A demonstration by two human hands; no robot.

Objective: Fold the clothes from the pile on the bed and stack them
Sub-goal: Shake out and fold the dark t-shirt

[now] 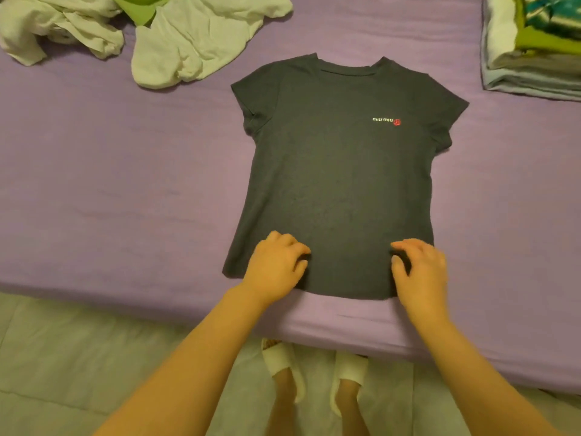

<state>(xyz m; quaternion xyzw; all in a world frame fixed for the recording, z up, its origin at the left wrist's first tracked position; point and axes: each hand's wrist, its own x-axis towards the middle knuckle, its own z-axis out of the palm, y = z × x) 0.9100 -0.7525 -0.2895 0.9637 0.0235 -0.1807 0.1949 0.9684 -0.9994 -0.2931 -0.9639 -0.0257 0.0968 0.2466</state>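
While curled, both hands' fingers (300, 251) on dark T-shirt (339, 171) hem.

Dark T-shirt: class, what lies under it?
The dark T-shirt lies flat on the purple sheet, which shows all round it. Anything beneath stays covered.

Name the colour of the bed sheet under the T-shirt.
Purple, a plain bed sheet, in the head view.
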